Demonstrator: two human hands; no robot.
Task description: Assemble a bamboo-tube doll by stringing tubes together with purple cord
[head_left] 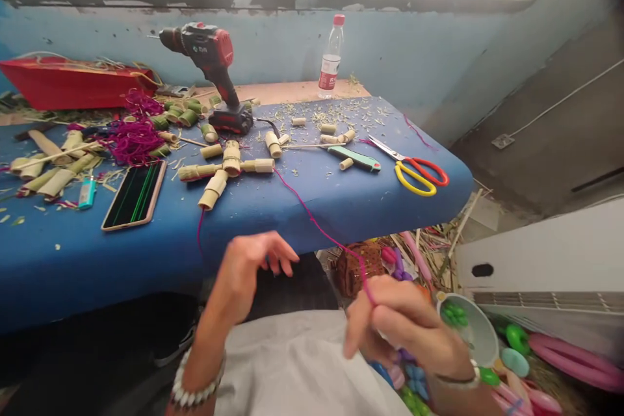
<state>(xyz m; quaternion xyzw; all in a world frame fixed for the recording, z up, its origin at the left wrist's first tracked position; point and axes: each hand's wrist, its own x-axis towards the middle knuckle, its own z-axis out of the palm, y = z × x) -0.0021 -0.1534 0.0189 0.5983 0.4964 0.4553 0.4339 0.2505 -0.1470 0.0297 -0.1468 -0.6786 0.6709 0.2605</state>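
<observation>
My right hand (404, 325) is closed with the magenta string (312, 214) pinched between thumb and fingers. That string runs up to the end of a short tube on the bamboo figure (231, 159), which lies on the blue table (312, 192). A second magenta string (199, 231) comes out of the figure's lower tube and hangs over the table's front edge. My left hand (256, 260) hovers in front of that edge, its fingers loosely bent and apart, with nothing visible in them.
Scissors (409, 166), a green-handled cutter (355, 159) and bamboo pieces lie on the right. Behind stand a cordless drill (214, 78) and a bottle (330, 62). A phone (135, 195), lighter (86, 194) and tangled magenta string (134, 136) are left. Balloons (575, 361) cover the floor.
</observation>
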